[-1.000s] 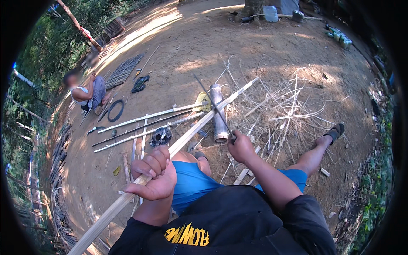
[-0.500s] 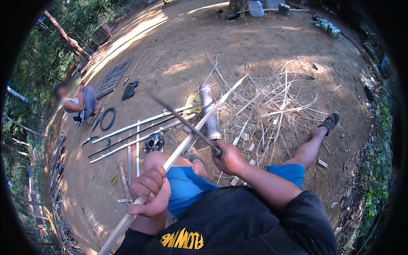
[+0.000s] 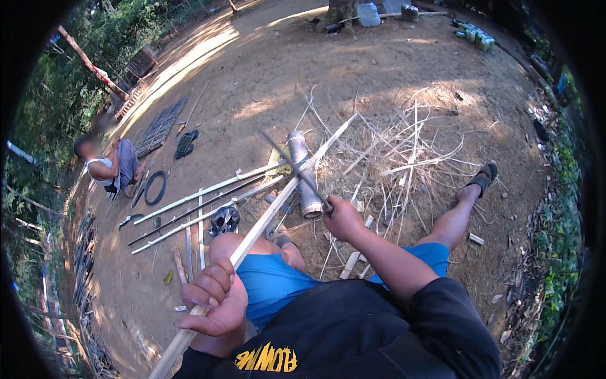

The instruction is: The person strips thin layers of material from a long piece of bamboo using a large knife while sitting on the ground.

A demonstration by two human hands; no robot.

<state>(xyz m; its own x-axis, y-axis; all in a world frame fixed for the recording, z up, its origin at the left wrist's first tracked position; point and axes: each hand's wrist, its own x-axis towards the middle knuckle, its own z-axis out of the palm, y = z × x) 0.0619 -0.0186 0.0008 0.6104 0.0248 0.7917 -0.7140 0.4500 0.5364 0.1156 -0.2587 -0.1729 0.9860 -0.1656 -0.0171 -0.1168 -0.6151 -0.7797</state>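
At the far left of the frame a second person (image 3: 107,165) squats on the bare dirt ground (image 3: 391,69), face blurred, and what those hands are busy with is too small to make out. A dark ring of hose or cable (image 3: 155,187) lies beside that person, and several split bamboo strips (image 3: 202,205) lie just right of it.

Lower left of centre, the seated person's left hand (image 3: 213,298) is wrapped tight round a long pale bamboo slat (image 3: 281,196), which runs from the bottom edge diagonally up toward the middle of the frame, crossing the left knee. The slat's lower end is cut off by the frame's rim.

Right of centre, the right hand (image 3: 344,218) is clamped on the handle of a long dark knife (image 3: 295,168), the blade laid across the slat near a grey bamboo tube (image 3: 305,174) on the ground. Whether the edge is biting into the slat or just resting on it I cannot tell; the contact point is narrow and dark.

To do this well, I'd judge the left grip should stay well back from the blade, the slat braced on the knee, and each stroke go away from the body.

Further right, a heap of pale shavings (image 3: 404,148) covers the ground, hiding whatever lies beneath, and a sandalled foot (image 3: 483,178) rests beyond it.
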